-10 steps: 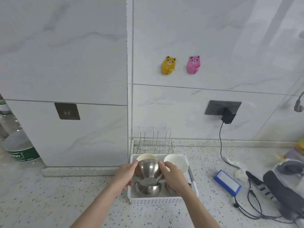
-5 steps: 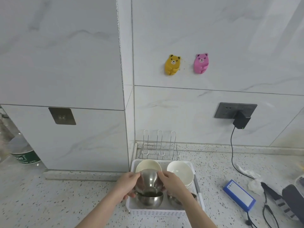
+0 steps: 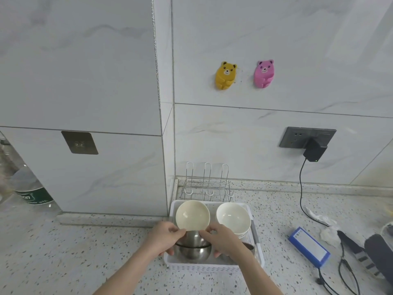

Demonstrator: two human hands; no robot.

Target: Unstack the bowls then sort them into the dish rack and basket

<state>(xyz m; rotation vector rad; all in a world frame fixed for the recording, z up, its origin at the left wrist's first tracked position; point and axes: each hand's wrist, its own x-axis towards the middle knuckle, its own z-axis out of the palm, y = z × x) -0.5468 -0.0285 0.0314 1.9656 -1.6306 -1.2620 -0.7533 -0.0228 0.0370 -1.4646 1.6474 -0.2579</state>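
While both hands curled round steel bowls (image 3: 193, 246) in basket (image 3: 204, 268), left hand (image 3: 162, 239) and right hand (image 3: 223, 239) fingertips pinched cream bowl (image 3: 192, 215) rim just above.

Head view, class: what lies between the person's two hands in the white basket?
In the head view, nested steel bowls lie between the left hand and right hand, inside the white basket; both hands grip the upper one.

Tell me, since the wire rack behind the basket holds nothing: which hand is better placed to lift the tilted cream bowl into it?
Probably the left hand: its fingers touch the tilted cream bowl, below the wire rack. The right hand also spans the steel bowls.
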